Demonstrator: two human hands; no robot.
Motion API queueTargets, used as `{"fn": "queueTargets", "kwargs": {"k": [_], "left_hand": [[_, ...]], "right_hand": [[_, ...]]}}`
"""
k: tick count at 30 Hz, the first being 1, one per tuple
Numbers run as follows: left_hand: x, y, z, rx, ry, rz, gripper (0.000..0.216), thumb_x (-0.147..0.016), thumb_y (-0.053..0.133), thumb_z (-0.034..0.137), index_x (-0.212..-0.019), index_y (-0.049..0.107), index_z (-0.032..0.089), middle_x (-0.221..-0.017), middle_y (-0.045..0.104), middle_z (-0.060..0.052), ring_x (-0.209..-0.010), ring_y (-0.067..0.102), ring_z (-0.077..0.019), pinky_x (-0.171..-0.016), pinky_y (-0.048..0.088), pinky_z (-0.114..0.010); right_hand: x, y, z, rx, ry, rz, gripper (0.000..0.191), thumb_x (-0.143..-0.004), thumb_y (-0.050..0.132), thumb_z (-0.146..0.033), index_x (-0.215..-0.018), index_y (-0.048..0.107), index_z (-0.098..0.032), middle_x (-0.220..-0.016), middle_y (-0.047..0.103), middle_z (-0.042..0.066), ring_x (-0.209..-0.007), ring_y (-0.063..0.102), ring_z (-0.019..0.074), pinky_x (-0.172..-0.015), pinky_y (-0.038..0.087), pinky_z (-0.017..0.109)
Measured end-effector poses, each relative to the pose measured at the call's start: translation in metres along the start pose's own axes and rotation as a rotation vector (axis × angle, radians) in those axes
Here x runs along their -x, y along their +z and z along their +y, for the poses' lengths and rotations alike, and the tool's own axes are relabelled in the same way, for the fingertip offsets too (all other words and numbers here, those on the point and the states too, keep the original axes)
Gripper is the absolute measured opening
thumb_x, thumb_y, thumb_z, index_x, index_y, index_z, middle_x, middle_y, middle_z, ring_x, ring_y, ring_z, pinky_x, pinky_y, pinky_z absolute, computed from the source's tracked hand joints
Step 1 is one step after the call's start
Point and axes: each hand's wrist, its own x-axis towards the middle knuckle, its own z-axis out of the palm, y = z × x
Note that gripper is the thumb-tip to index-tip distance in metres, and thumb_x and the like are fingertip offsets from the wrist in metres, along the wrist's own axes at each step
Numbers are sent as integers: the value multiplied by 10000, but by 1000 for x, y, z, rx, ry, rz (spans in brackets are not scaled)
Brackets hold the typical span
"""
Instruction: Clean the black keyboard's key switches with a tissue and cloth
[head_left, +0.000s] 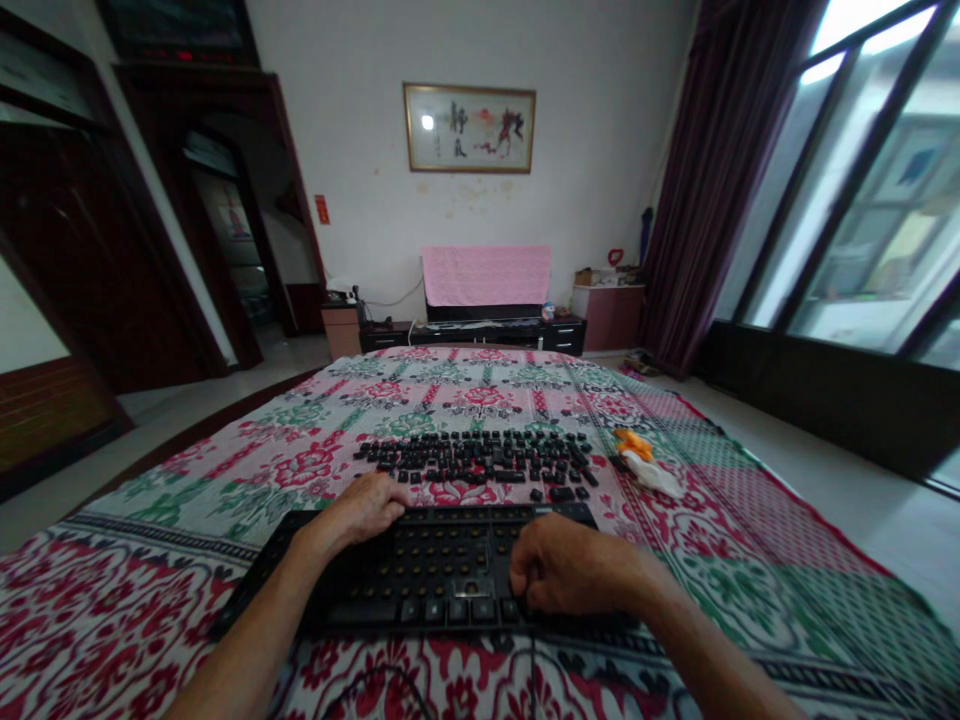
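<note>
A black keyboard [442, 570] lies before me with most of its keycaps off, showing rows of small key posts. Several keycaps [457, 610] sit along its near edge. My left hand [371, 507] is closed over the far left edge of the keyboard, fingertips partly hidden. Bent into a fist, my right hand [555, 565] rests on the right part of the keyboard; whatever its fingers pinch is hidden. Beyond the keyboard, many loose black keycaps [480, 455] are spread in rough rows on the cloth.
A patterned red, green and white cloth [420, 395] covers the table. Right of the loose keycaps lie an orange item [632, 443] and a crumpled white one [652, 475]. A cable [379, 675] runs at the near edge. A low cabinet [562, 335] stands against the wall.
</note>
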Motion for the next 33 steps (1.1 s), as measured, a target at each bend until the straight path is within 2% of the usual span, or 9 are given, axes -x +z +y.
{"fn": "queueTargets", "kwargs": {"k": [6, 12, 16, 21, 26, 29, 33], "left_hand": [[1, -1, 1, 15, 4, 2, 247, -693, 426, 197, -795, 648, 235, -776, 658, 23, -755, 569, -131, -686, 373, -189], [2, -4, 4, 14, -13, -9, 230, -690, 431, 206, -762, 648, 233, -743, 654, 27, -745, 566, -132, -678, 376, -190], [1, -4, 4, 15, -26, -22, 235, -681, 432, 199, -760, 649, 237, -716, 650, 32, -727, 564, -129, -664, 377, -186], [0, -1, 0, -1, 3, -9, 244, -685, 427, 201, -770, 652, 239, -720, 650, 29, -726, 568, -129, -657, 372, -185], [-1, 2, -3, 9, -3, -9, 252, -690, 428, 199, -795, 652, 241, -756, 655, 24, -746, 572, -131, -666, 371, -187], [-1, 1, -1, 5, -13, -16, 250, -689, 429, 197, -793, 652, 241, -750, 654, 25, -748, 570, -131, -666, 371, -184], [0, -1, 1, -9, -3, 5, 247, -695, 423, 212, -790, 650, 236, -741, 653, 22, -741, 567, -133, -683, 372, -193]], "right_hand": [[3, -3, -5, 8, 42, -40, 235, -619, 442, -196, -769, 621, -164, -672, 596, -6, -552, 489, 79, -449, 320, 148], [4, -9, -8, -24, -61, -8, 339, -640, 423, -162, -913, 617, -211, -763, 607, -13, -606, 488, 79, -522, 348, 157], [4, -6, -6, -57, 18, -72, 295, -640, 428, -190, -860, 625, -190, -688, 590, -20, -552, 468, 69, -457, 318, 141], [5, -4, -7, -59, 97, -47, 253, -600, 466, -220, -797, 621, -185, -668, 592, -15, -544, 487, 79, -427, 314, 141], [8, -8, -11, -83, 165, -79, 235, -592, 457, -205, -772, 606, -174, -619, 588, -8, -514, 497, 82, -418, 318, 146], [8, -8, -12, -71, 151, -55, 204, -602, 463, -212, -740, 605, -161, -610, 566, -9, -509, 473, 75, -416, 301, 146], [5, -7, -5, -14, 58, 27, 161, -623, 474, -225, -659, 599, -131, -563, 488, -25, -508, 391, 60, -425, 271, 148]]}}
